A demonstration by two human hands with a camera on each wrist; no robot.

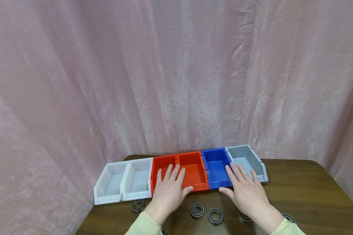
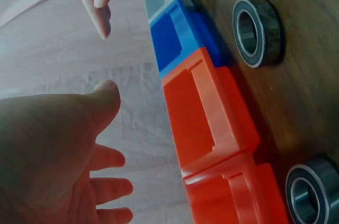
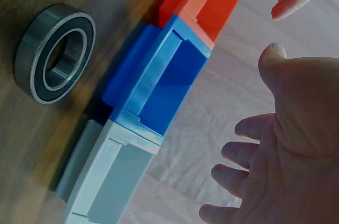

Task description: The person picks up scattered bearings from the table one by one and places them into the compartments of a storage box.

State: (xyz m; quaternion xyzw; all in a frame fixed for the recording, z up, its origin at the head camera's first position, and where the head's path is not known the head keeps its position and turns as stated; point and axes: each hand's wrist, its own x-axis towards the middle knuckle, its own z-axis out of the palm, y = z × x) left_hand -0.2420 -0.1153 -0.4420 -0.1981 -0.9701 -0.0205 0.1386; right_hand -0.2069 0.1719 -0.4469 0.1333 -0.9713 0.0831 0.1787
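Both hands are held palm down with fingers spread, and neither grips anything. In the head view the left hand (image 1: 168,193) hovers in front of the two red bins (image 1: 193,168). My right hand (image 1: 247,193) is before the blue bin (image 1: 217,164) and the grey bin (image 1: 247,158). Several ball bearings lie on the table below, among them one bearing (image 1: 197,211) and another bearing (image 1: 215,216) between the hands. A bearing (image 1: 245,216) is partly covered by the right hand. Near the right hand, the right wrist view shows a bearing (image 3: 55,54) apart from the fingers.
Two white bins (image 1: 110,182) stand at the left end of the joined row of bins. A bearing (image 1: 138,206) lies in front of them. The brown wooden table (image 1: 306,186) extends to the right. Behind it hangs a pink curtain (image 1: 191,81).
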